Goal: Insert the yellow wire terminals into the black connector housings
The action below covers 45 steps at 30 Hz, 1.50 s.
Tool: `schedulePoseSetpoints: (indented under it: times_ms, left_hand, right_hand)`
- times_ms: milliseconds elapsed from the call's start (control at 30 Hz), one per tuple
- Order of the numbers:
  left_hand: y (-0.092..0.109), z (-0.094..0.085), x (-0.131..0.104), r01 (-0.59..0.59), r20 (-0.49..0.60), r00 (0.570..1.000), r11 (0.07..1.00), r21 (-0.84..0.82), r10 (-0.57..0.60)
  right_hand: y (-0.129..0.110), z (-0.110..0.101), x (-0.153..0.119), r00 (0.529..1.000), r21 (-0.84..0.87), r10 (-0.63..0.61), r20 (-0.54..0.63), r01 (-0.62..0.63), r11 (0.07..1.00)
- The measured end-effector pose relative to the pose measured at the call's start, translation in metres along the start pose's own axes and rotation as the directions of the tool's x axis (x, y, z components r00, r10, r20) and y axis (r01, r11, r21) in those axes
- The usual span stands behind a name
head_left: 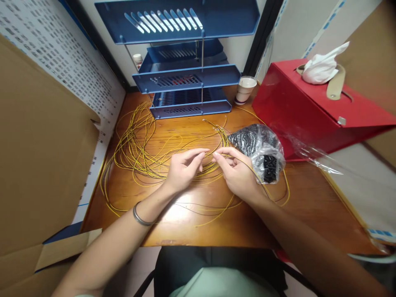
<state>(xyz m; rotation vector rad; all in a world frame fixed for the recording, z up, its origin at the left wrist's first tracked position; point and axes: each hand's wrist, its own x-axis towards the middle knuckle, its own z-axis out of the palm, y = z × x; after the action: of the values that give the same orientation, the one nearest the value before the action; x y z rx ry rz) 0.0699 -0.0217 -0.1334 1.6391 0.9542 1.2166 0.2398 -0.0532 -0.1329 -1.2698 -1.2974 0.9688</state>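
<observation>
My right hand [236,173] is closed in a pinch on a thin yellow-and-dark wire [239,158], which runs back over the hand toward the lower right. Facing it, a small gap apart, my left hand [184,169] has thumb and forefinger drawn together. Whatever lies between those left fingertips is too small to make out. Beneath and beyond both hands, a loose coil of yellow and dark wires [133,142] spreads across the wooden table [188,235]. Several wire ends gather just past the fingertips. Beside my right hand lies a clear plastic bag [258,146] of small black pieces.
A blue tiered desk tray [187,78] stands at the back, with a paper cup [245,90] to its right. A red tissue box [297,111] occupies the right side. Cardboard [40,144] rises along the left edge.
</observation>
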Motion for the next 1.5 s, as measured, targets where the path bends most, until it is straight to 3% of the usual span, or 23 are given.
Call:
schedulePoseSetpoints:
  times_ms: [100,200,400,567,833,1267,1500]
  left_hand:
    - [-0.001,-0.001,0.000,-0.040,0.040,0.998,0.999,0.020,0.039]
    - [-0.001,-0.001,-0.001,-0.152,0.061,0.987,0.983,0.102,0.147]
    - [-0.001,-0.006,-0.001,-0.381,0.075,0.922,0.861,0.337,0.379]
    - [-0.002,-0.009,0.000,-0.455,0.090,0.883,0.790,0.411,0.461]
    - [0.005,-0.006,-0.002,-0.408,0.103,0.910,0.818,0.405,0.403]
    - [0.005,-0.004,-0.005,-0.276,0.070,0.961,0.911,0.307,0.268]
    - [0.005,-0.003,-0.005,-0.225,0.036,0.974,0.944,0.243,0.223]
  right_hand:
    - [0.000,0.001,0.001,1.000,0.062,-0.019,0.012,0.019,0.998]
    - [-0.003,0.002,0.000,0.999,0.064,-0.029,0.025,0.028,0.998]
    - [-0.005,0.001,-0.001,0.999,-0.001,-0.029,0.046,0.029,1.000]
    - [-0.004,0.002,-0.001,0.998,0.013,-0.033,0.049,0.033,0.999]
    - [-0.008,0.005,-0.004,0.999,-0.015,-0.027,0.040,0.028,1.000]
    - [-0.012,0.004,-0.007,0.992,-0.146,-0.117,0.040,0.122,0.982]
    - [-0.010,0.005,-0.008,0.994,-0.115,-0.105,0.032,0.108,0.987]
